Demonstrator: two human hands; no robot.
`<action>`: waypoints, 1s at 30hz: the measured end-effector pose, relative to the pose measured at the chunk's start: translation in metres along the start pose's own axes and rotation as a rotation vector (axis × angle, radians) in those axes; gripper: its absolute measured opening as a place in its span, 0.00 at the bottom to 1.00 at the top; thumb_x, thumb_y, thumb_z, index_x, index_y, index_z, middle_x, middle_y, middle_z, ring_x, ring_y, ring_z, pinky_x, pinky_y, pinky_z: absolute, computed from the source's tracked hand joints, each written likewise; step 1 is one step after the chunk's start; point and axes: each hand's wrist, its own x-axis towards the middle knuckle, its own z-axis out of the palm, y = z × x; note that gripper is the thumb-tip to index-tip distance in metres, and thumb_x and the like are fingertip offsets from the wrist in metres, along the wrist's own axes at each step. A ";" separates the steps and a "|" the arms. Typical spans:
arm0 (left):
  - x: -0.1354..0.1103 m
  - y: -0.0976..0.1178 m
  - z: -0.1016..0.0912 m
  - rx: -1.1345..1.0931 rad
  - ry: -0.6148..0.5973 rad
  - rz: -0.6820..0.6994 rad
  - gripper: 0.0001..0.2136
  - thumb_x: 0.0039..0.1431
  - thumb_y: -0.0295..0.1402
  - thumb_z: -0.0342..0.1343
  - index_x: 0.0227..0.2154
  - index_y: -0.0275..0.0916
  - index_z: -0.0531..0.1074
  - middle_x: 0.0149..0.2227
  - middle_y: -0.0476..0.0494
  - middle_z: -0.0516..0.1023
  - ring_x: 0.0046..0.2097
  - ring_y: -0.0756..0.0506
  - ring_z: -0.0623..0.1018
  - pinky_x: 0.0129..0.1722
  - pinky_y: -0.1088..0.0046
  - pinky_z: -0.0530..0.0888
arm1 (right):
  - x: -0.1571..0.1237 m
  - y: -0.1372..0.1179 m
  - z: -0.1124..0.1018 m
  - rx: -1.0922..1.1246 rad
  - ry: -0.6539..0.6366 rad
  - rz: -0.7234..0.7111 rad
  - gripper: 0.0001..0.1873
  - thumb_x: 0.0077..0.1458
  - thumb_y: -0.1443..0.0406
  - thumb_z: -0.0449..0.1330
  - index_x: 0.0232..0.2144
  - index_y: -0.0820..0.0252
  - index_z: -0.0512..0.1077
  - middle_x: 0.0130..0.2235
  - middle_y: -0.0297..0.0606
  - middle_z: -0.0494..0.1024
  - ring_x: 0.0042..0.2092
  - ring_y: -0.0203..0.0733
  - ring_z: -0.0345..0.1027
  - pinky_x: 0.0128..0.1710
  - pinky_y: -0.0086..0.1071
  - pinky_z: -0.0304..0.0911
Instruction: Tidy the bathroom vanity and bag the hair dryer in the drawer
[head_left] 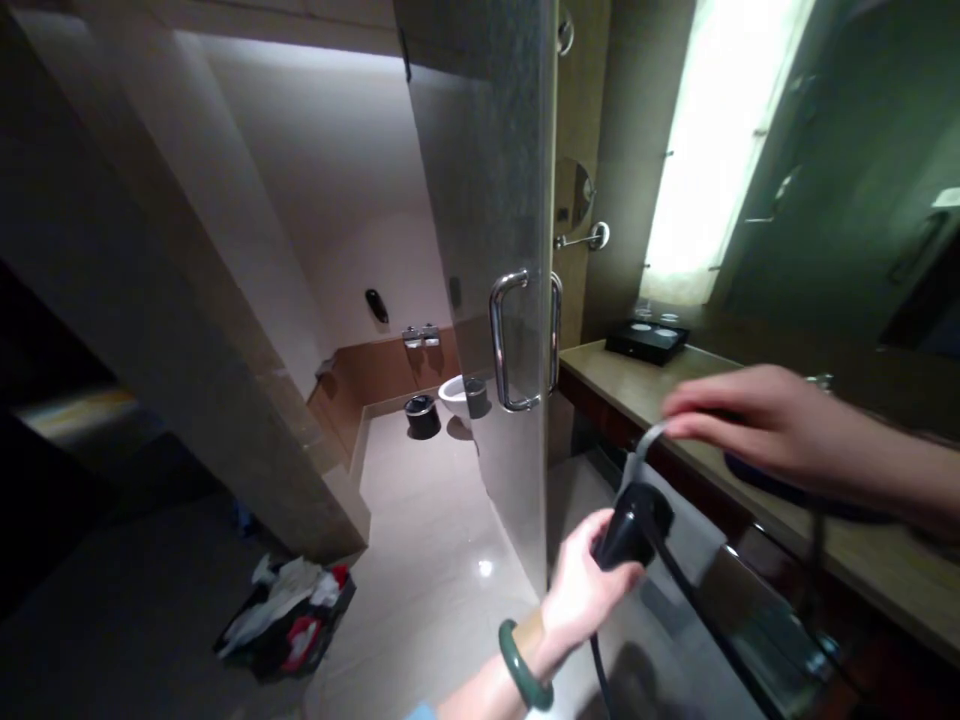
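Observation:
My left hand (581, 590), with a green bangle on the wrist, is closed around a black plug-like block (634, 525) at the end of a black cord (697, 610). My right hand (757, 415) reaches in from the right above the counter's front edge. Its fingers pinch a thin grey strap or cord (643, 445) that runs down to the black block. A dark rounded thing (757, 478) lies on the counter under my right hand, mostly hidden.
A beige counter (622, 385) runs along the right wall under a lit mirror, with a black tray (646, 340) on it. A glass door (487, 300) with a chrome handle (506, 340) stands ahead. Beyond it are a toilet (454, 393) and a black bin (422, 415). A bag of rubbish (289, 615) lies on the floor.

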 end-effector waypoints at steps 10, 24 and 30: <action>-0.016 0.029 -0.052 -0.053 0.122 -0.067 0.32 0.52 0.44 0.68 0.59 0.39 0.69 0.42 0.43 0.80 0.32 0.49 0.74 0.29 0.74 0.72 | -0.042 0.069 0.142 -0.085 -0.531 0.225 0.12 0.59 0.65 0.57 0.33 0.63 0.80 0.30 0.39 0.81 0.33 0.43 0.74 0.35 0.32 0.68; 0.012 -0.028 -0.097 0.082 0.182 -0.068 0.29 0.53 0.40 0.68 0.56 0.35 0.72 0.59 0.35 0.77 0.60 0.38 0.74 0.65 0.58 0.66 | -0.093 0.058 0.140 0.166 -0.240 0.295 0.17 0.64 0.55 0.53 0.28 0.59 0.68 0.31 0.37 0.73 0.33 0.40 0.66 0.36 0.34 0.62; -0.014 -0.001 -0.045 -0.110 -0.056 -0.137 0.25 0.57 0.41 0.66 0.56 0.39 0.72 0.59 0.39 0.77 0.58 0.40 0.75 0.61 0.64 0.69 | -0.113 0.075 0.199 1.019 -0.175 0.720 0.34 0.55 0.39 0.60 0.51 0.54 0.62 0.37 0.32 0.73 0.26 0.30 0.64 0.19 0.22 0.50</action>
